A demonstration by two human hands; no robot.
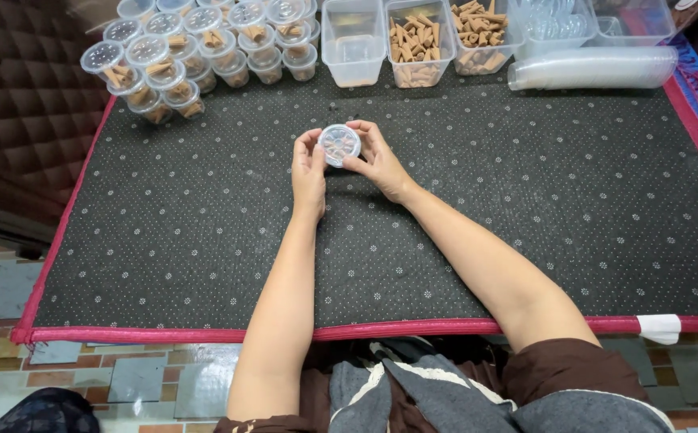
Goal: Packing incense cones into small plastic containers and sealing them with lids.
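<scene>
I hold a small round clear cup (339,145) with its lid on between both hands, just above the middle of the frame, over the dark dotted mat (205,232). My left hand (309,170) pinches its left edge, thumb and fingers closed on the rim; my right hand (377,160) grips the right edge the same way, fingers curled over the top. Whether the cup rests on the mat or is lifted off it I cannot tell.

In the upper left of the frame stands a cluster of filled, lidded cups (197,44) with brown cone-shaped pieces inside. Along the top middle are clear tubs (421,44), two holding loose brown cones. In the upper right a stack of empty clear cups (597,68) lies on its side. The mat has a red border (205,333) along its near edge.
</scene>
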